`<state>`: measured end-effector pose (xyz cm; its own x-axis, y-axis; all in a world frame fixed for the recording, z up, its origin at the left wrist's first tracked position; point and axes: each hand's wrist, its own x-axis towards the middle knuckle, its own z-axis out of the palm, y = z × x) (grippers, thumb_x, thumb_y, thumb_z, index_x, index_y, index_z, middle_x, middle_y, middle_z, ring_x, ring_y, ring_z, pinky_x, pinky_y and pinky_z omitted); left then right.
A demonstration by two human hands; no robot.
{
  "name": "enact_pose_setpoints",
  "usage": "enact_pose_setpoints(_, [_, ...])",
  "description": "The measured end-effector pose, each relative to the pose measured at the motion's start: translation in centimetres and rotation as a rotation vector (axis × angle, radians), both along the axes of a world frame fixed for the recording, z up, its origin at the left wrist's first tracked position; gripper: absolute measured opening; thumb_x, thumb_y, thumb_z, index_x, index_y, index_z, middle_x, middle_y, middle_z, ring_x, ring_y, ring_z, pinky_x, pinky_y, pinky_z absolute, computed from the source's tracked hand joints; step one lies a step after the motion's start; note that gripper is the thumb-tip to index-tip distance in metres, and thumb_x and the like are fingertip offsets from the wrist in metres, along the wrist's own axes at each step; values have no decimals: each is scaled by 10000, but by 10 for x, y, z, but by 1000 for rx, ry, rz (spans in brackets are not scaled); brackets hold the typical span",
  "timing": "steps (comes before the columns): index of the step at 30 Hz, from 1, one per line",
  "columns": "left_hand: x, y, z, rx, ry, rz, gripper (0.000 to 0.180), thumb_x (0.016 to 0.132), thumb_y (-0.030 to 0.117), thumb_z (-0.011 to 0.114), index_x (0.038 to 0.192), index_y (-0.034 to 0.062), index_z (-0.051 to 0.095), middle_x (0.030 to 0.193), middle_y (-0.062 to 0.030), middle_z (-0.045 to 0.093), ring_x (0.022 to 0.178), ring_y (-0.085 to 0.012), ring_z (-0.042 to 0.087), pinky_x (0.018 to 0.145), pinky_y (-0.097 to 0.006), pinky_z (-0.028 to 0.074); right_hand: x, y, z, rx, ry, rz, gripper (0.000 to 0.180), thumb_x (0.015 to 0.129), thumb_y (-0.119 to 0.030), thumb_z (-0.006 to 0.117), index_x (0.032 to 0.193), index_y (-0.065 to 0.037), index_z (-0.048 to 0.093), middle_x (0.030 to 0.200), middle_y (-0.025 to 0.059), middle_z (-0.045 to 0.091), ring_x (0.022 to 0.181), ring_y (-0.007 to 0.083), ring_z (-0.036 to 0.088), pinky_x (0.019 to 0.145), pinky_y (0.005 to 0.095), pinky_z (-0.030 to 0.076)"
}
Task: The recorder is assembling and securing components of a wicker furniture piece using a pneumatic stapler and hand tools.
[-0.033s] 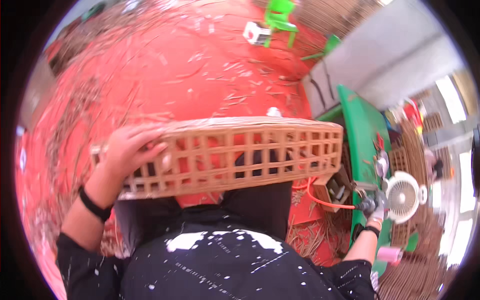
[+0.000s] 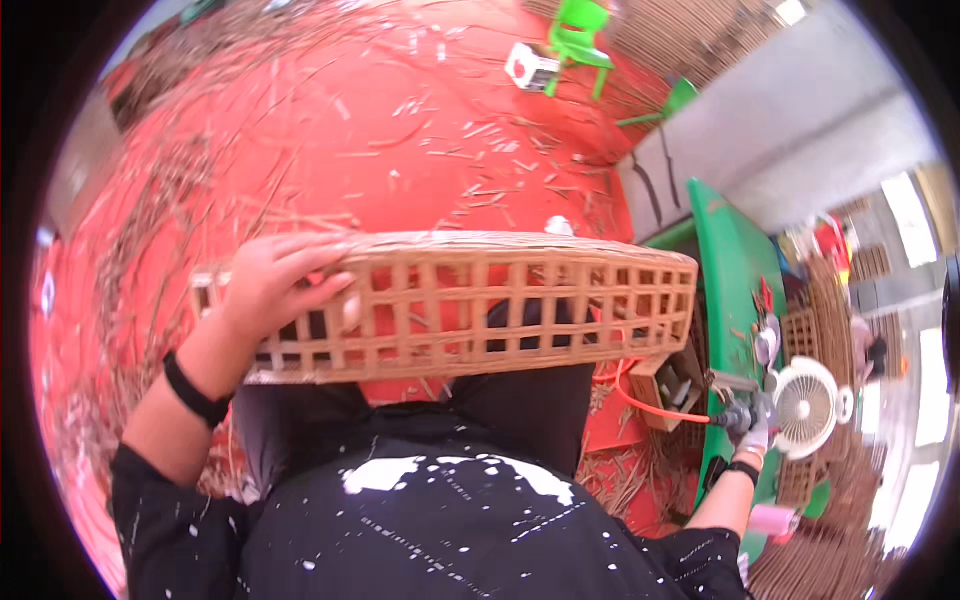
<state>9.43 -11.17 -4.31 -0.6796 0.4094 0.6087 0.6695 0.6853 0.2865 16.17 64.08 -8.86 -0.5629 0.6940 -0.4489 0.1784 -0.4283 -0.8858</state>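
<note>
A long woven wicker basket frame (image 2: pixel 460 310) with an open lattice side lies across my front, resting at my thighs. My left hand (image 2: pixel 275 285) is closed over its upper edge near the left end, fingers curled over the rim. Off to the right, over a green table (image 2: pixel 722 240), my gloved right hand (image 2: pixel 758 425) is wrapped round a dark air tool (image 2: pixel 735 415). An orange hose (image 2: pixel 660 409) runs from the tool toward the basket frame and passes behind it. The tool's working end is hard to make out.
Beside the table stands a wooden box (image 2: pixel 652 395) with small pieces inside. A white fan (image 2: pixel 803 408) and a pink roll (image 2: pixel 773 519) are at the right. Cane scraps litter the red floor (image 2: pixel 370 170). Farther off are a green chair (image 2: pixel 578 40) and a white carton (image 2: pixel 532 67).
The whole view has shifted slightly, so the surroundings sit a little farther right. Both hands keep their holds.
</note>
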Motion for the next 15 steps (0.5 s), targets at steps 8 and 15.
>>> enact_pose_setpoints(8, [4, -12, -11, 34, 88, 28, 201, 751, 244, 719, 878, 99, 660, 907, -62, 687, 725, -233, 660, 643, -325, 533, -7, -44, 67, 196, 50, 145, 223, 820, -218, 700, 899, -81, 543, 653, 18, 517, 561, 165, 522, 536, 324, 493])
enact_pose_setpoints(15, [4, -12, -16, 83, 94, 17, 200, 777, 292, 685, 846, 107, 656, 874, -32, 685, 722, -229, 656, 619, -333, 522, 7, -297, 168, 480, 5, 613, 231, 812, -166, 667, 956, -14, 569, 606, 29, 512, 481, 151, 511, 489, 285, 463])
